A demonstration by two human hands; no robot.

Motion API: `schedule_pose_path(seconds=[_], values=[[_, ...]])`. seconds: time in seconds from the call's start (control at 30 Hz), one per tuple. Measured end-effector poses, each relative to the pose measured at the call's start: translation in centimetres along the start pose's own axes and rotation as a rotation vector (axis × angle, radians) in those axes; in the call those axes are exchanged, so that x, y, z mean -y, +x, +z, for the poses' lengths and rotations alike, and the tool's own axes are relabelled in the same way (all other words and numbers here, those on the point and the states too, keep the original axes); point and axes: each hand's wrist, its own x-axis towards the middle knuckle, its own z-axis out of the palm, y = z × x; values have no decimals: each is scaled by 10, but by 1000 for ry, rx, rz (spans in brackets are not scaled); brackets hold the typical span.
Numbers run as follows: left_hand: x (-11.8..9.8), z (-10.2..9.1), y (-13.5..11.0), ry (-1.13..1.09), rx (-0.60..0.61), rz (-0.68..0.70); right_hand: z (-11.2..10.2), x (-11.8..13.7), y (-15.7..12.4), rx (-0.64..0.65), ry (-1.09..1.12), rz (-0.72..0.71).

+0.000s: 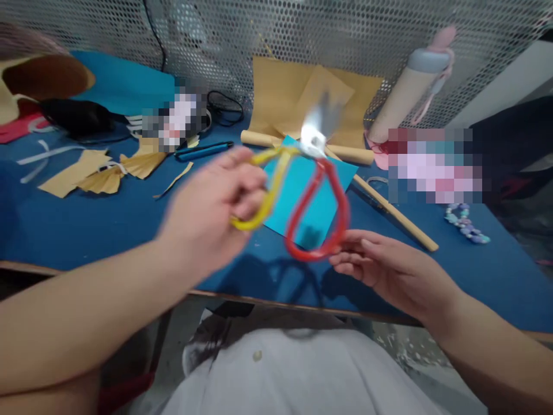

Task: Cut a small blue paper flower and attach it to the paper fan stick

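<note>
Seen from the person's own head, a blue bench [82, 230] runs across the view. At 9 o'clock, pleated kraft-paper fans [108, 180] lie on it. At 8 o'clock, the blurred left hand [209, 210] closes around the yellow handle [270, 193] of a pair of scissors [313, 141], which sit at the centre of the view, raised above the bench with their metal blades pointing toward 12 o'clock. The blades are too blurred to tell whether they are open. Below them lies a cyan paper sheet [298, 193]. The red handle [347, 213] hangs free or nearly so, and the open right hand [389, 271], at 4 o'clock, sits just beside it; whether its fingertips [341, 256] touch cannot be told. The hands are apart. A wooden dowel [393, 207] lies at 3 o'clock. With only one hand around the scissors, a slip could drop them onto the paper, and a careless reach toward the blades could nick the fingers.
</note>
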Motion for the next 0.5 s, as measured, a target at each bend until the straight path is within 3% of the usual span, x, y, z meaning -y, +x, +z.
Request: schedule_pose_path(seconds=[0.1,0.17,0.23,0.33,0.43,0.5], values=[[37,23,-7,-112,234,-181,13,-6,3,80,298,23],[64,31,-6,-111,331,-207,16,-11,0,47,370,-28],[87,32,-3,-30,430,-76,14,-15,-2,-25,366,-80],[115,25,1,354,546,286,8,-17,-1,-55,268,-155],[123,19,7,519,650,379,1,-15,-2,-110,41,-270],[113,14,20,604,694,423,-7,-10,-6,-175,-131,-336]])
